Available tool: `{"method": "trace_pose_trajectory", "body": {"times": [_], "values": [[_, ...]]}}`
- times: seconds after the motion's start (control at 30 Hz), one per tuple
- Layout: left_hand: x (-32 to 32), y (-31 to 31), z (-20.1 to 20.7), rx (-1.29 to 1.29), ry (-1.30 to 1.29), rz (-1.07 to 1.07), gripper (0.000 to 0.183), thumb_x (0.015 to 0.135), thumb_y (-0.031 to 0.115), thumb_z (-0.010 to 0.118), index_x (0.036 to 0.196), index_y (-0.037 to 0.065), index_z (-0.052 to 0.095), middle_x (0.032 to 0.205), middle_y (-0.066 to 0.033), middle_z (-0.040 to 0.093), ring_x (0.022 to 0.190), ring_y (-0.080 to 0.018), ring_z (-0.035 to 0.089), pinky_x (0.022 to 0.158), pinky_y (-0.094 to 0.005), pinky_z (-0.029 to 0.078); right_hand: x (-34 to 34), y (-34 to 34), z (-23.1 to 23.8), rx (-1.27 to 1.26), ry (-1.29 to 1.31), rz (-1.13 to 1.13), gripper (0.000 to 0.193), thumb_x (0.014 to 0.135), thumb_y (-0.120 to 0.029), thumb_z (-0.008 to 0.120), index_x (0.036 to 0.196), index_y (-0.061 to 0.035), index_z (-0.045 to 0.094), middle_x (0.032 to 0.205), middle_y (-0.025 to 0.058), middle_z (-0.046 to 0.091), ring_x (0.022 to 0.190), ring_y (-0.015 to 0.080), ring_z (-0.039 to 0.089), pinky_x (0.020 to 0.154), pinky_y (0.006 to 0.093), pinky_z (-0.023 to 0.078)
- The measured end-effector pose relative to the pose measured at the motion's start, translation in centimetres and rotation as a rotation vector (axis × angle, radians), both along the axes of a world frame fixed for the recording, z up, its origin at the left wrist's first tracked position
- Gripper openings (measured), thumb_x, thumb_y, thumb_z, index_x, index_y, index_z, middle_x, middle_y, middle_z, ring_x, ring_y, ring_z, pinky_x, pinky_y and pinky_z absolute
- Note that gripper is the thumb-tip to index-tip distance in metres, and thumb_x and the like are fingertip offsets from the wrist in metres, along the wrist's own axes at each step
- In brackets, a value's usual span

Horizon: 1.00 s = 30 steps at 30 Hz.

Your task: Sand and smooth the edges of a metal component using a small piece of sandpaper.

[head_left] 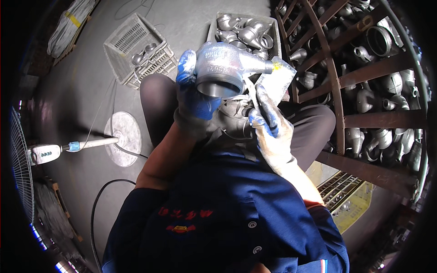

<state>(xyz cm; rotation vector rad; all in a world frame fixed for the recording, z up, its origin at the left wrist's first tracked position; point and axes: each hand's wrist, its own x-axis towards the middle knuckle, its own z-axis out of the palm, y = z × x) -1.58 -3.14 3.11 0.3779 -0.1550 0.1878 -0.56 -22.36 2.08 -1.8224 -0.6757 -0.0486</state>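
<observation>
Grip: L hand (193,98), gloved blue-and-white, clamps silver cast-metal pipe fitting (218,61) w/ threaded mouth (221,81); R hand (275,129), gloved likewise, curls nearby, can't tell if pinching.

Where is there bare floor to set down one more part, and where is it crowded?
Bare floor lies between the left-hand crate and the filled crate; another patch lies between the fan's round base and the black hose. Crowded: the filled crate and the rusty rack, both heaped with metal fittings.
</observation>
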Motion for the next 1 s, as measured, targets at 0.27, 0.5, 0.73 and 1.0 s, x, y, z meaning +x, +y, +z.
{"method": "trace_pose_trajectory", "body": {"times": [0.27,0.5,0.73,1.0], "values": [[0.5,-0.4,-0.4,-0.010,-0.067,-0.060,0.037,0.095,0.020,0.047,0.123,-0.004,0.050,0.114,-0.0138,0.061,0.098,-0.0224,0.063,0.090,-0.0355,0.050,0.2,0.7,-0.7,0.020,-0.065,-0.023,0.040,0.085,-0.006,0.061,0.124,-0.0029,0.055,0.120,0.0165,0.060,0.108,0.0280,0.060,0.089,0.0328,0.047],[0.3,-0.5,-0.4,0.012,-0.043,-0.043,0.037,0.094,0.020,0.051,0.122,-0.004,0.050,0.112,-0.0132,0.061,0.098,-0.0217,0.063,0.088,-0.0348,0.051,0.1,0.2,-0.6,-0.045,0.041,-0.031,0.039,0.085,-0.005,0.062,0.123,-0.0023,0.055,0.119,0.0166,0.060,0.109,0.0268,0.060,0.092,0.0327,0.046],[0.3,0.0,-0.7,0.056,-0.034,0.012,0.037,0.092,0.020,0.054,0.121,-0.004,0.049,0.110,-0.0126,0.062,0.097,-0.0210,0.063,0.086,-0.0341,0.052,0.2,-0.9,-0.5,0.058,0.208,0.012,0.043,0.085,0.002,0.057,0.128,0.0028,0.051,0.130,0.0147,0.053,0.114,0.0173,0.053,0.091,0.0282,0.046],[0.2,0.0,-0.7,0.608,0.017,0.408,0.040,0.090,0.020,0.059,0.121,-0.004,0.048,0.109,-0.0119,0.062,0.096,-0.0203,0.063,0.084,-0.0335,0.053,0.5,-1.3,0.9,-0.102,-0.153,0.037,0.036,0.083,-0.003,0.063,0.119,0.0013,0.058,0.116,0.0158,0.062,0.105,0.0238,0.062,0.090,0.0306,0.047]]}}
